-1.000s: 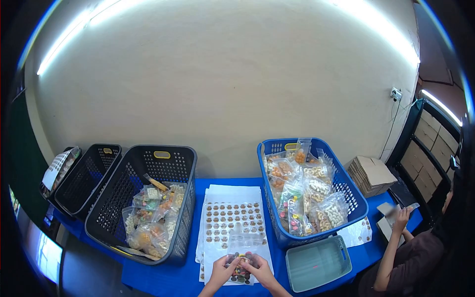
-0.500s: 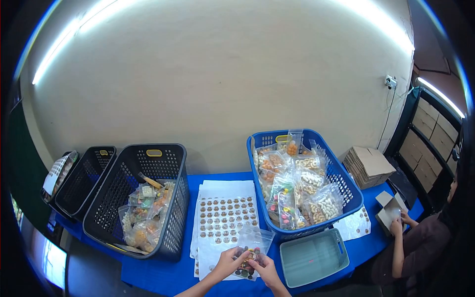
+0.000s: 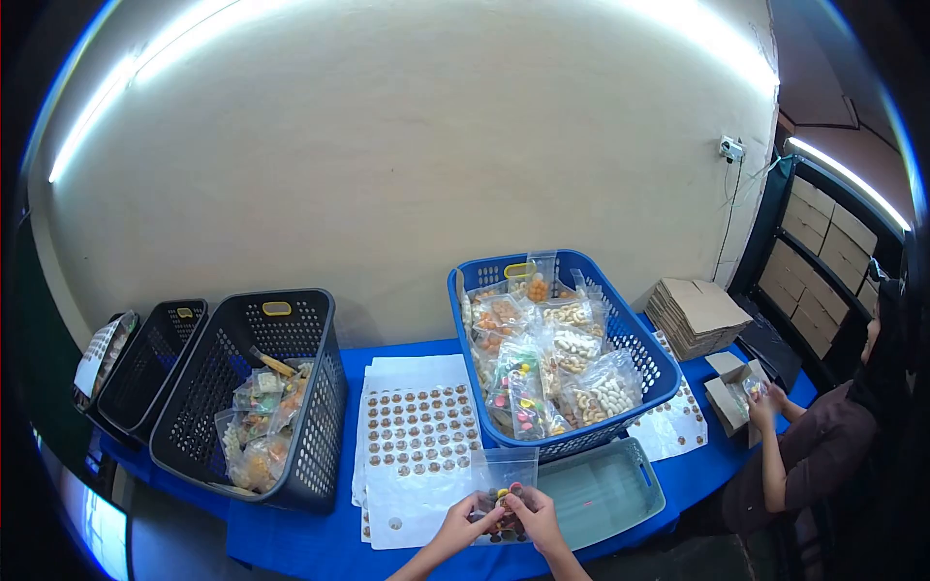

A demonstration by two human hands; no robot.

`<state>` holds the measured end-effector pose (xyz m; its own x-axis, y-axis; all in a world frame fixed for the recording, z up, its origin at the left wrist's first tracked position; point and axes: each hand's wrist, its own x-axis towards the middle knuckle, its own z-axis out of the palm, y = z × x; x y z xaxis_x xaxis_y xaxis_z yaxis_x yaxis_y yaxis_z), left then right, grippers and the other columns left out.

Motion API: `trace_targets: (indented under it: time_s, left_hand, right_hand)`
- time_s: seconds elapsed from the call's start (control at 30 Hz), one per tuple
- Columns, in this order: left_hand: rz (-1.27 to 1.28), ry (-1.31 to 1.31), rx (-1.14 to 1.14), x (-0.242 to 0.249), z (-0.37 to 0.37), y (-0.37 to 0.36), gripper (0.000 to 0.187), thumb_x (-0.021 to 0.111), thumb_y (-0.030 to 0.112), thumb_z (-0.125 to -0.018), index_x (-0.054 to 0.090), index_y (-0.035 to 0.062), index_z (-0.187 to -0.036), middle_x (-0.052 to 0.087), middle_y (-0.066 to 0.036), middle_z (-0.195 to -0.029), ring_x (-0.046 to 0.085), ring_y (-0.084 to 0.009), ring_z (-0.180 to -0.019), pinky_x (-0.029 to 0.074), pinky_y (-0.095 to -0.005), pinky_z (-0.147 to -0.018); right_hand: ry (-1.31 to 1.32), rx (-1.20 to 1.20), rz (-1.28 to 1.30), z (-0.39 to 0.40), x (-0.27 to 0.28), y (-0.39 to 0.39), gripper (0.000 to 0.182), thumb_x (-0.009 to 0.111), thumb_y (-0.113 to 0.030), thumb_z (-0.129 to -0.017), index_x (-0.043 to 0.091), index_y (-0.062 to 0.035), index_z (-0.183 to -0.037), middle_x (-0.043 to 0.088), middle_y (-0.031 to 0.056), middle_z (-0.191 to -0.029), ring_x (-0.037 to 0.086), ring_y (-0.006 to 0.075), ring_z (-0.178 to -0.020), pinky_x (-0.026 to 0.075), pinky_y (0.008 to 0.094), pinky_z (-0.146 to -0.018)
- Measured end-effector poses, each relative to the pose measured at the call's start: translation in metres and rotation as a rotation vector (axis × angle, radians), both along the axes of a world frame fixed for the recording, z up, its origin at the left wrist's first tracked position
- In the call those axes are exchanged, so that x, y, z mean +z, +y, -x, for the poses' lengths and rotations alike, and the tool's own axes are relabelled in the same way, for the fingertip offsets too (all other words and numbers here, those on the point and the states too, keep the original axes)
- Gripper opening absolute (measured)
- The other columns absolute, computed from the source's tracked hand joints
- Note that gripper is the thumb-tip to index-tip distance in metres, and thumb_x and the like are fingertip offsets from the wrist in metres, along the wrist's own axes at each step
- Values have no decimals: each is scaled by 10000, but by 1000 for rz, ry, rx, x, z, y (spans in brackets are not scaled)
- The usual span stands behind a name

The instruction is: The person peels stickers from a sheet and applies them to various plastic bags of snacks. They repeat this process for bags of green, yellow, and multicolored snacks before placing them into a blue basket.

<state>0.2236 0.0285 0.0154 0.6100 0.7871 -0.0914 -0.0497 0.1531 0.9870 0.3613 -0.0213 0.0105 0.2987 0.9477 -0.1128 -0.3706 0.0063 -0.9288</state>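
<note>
My left hand and my right hand both grip a clear zip bag of colourful candies at the table's front edge. Their fingers and thumbs close together over its middle, and the bag's clear top stands above them. Whether a small sticker is under my thumbs I cannot make out. Just left of the bag lies a white sheet of round stickers, on top of other sheets. A grey-green tray is right beside my right hand.
Behind the tray stands a blue basket full of snack bags. A dark basket at left holds more bags. Two darker baskets stand further left. At right are flat cardboard boxes and a co-worker's hands at an open box.
The view has shifted, so the baskets appear further left. My hands and the bag have moved right, off the sticker sheet towards the tray. The co-worker's hands now hold a small packet over the box.
</note>
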Motion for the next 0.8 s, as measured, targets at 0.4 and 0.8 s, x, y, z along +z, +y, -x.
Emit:
trace_targets:
  time_s: [0.4,0.8]
  left_hand:
    - [-135,-100,357,9,-5,31,289,410,199,-897,547,6,-731,546,-11,-645,488,-63,-577,418,-207,-550]
    - [-743,435,88,31,36,17,173,468,149,-830,554,-1,-831,573,-131,-759,568,-272,-700,439,-330,-633]
  right_hand:
    - [-511,130,-126,7,10,-15,281,625,-84,-749,502,-9,-990,579,37,-864,529,73,-773,436,213,-688]
    - [-767,224,-235,-5,59,9,238,649,-172,-728,569,-21,-895,594,79,-797,559,148,-668,446,256,-594]
